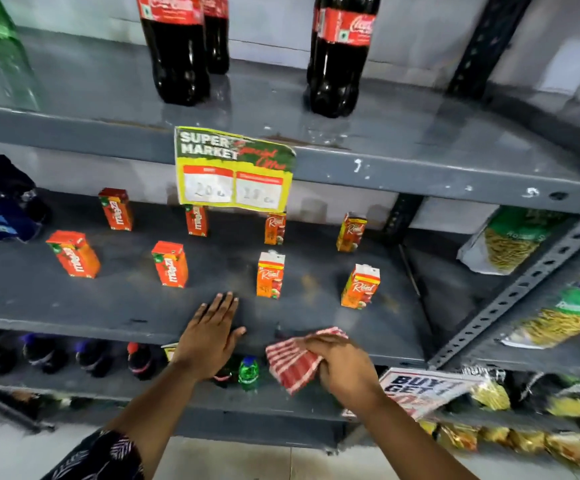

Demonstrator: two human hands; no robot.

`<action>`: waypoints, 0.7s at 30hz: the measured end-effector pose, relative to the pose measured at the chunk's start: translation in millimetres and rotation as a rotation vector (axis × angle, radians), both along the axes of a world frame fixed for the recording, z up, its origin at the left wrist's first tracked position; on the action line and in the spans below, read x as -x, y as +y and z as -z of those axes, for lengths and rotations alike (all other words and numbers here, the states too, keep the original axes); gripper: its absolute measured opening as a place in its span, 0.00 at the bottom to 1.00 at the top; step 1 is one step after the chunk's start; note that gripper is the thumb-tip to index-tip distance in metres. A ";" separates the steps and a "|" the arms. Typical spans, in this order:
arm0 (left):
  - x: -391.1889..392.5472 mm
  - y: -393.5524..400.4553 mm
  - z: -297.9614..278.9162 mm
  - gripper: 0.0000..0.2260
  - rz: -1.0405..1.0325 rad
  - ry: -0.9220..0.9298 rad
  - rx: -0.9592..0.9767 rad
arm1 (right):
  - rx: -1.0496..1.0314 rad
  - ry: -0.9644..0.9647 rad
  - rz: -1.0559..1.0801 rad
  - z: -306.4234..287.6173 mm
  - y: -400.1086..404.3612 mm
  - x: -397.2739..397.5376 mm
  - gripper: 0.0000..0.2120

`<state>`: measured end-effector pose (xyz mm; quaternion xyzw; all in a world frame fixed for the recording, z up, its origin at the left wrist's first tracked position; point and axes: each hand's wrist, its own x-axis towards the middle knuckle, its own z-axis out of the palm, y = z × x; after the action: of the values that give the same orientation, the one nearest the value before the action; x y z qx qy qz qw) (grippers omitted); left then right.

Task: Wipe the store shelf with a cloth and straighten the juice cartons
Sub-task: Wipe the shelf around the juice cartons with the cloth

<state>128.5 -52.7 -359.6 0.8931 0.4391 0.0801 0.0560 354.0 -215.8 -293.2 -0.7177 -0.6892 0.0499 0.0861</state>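
Several small juice cartons stand in two rows on the grey middle shelf (115, 299): red ones at the left (73, 254) (170, 264), orange ones at the right (270, 275) (360, 286). My left hand (210, 336) lies flat and open on the shelf's front edge, just left of the front orange carton. My right hand (342, 367) grips a red-and-white striped cloth (293, 362) at the shelf's front lip, below the orange cartons.
Cola bottles (174, 53) (342, 57) stand on the upper shelf, with a paper price sign (233, 169) hanging from its edge. Dark bottles (139, 360) fill the lower shelf. Snack bags (510, 240) lie on the rack at the right, a dark blue bag (1, 199) at the left.
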 end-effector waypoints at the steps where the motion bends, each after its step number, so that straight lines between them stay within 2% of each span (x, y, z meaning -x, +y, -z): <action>1: -2.6 -0.8 -1.4 0.34 -0.008 0.001 -0.005 | -0.061 -0.008 0.021 -5.7 3.0 -6.9 0.29; 3: -13.3 -4.5 -4.6 0.34 -0.036 -0.014 -0.009 | -0.099 0.073 0.105 -18.3 17.9 -15.3 0.30; 6: -32.3 -11.1 -6.0 0.33 -0.085 -0.051 0.012 | 0.077 0.034 0.101 -13.1 37.9 -21.1 0.32; 8: -37.2 -13.4 -3.1 0.34 -0.114 -0.031 -0.005 | 0.110 0.023 0.069 0.1 38.8 -20.4 0.33; 12: -36.3 -13.0 1.5 0.33 -0.123 -0.029 -0.030 | 0.103 -0.012 0.054 19.0 14.4 -30.5 0.32; 15: -36.5 -13.1 2.9 0.33 -0.121 -0.025 -0.046 | 0.077 0.055 0.069 6.0 -10.8 -38.7 0.32; 19: -36.0 -13.0 4.2 0.33 -0.119 -0.032 -0.054 | 0.038 0.222 0.252 -18.7 -36.9 -67.4 0.28; 21: -36.8 -12.9 4.1 0.33 -0.119 -0.037 -0.057 | -0.048 0.232 0.321 -24.5 -32.9 -88.5 0.28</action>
<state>165.3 -65.6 -363.7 0.8649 0.4880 0.1124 0.0339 442.5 -248.6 -268.7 -0.8054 -0.5526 0.1014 0.1890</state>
